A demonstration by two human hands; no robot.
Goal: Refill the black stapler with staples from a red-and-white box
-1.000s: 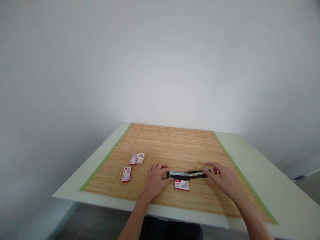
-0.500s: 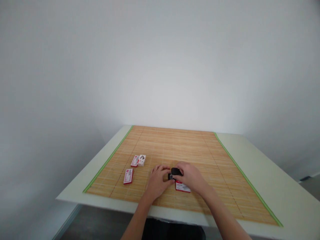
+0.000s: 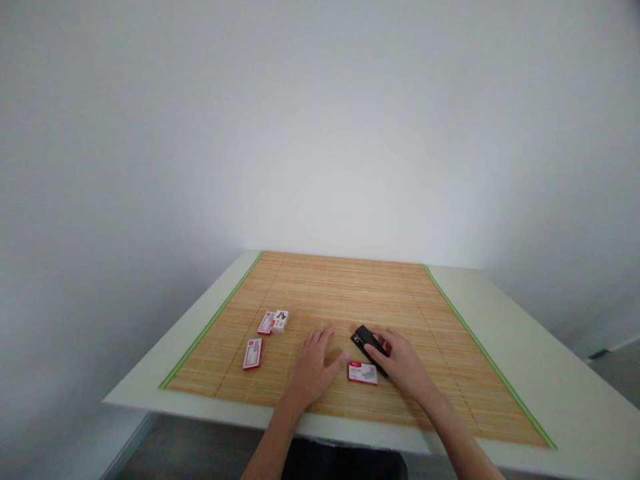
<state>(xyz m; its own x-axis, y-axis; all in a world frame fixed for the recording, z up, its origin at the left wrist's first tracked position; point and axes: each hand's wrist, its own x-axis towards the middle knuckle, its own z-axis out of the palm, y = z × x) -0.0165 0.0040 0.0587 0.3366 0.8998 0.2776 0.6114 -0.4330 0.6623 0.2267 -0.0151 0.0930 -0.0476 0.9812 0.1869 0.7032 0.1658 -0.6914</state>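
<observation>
I'm watching the stapler (image 3: 366, 337) now lying folded together, its inner channel no longer showing, right hand (image 3: 404, 365) gripping it thumb-to-fingers, left hand (image 3: 311, 367) resting spread, empty.

Black stapler (image 3: 367, 335), cover folded over its base.
Slim, dark body; a small bright metal part visible at the far end. Lies diagonally on the slatted mat (image 3: 340, 287), far end angled left, near end beside a red-and-white staple box (image 3: 363, 373). Right hand (image 3: 404, 365) grips its mid-length.
</observation>
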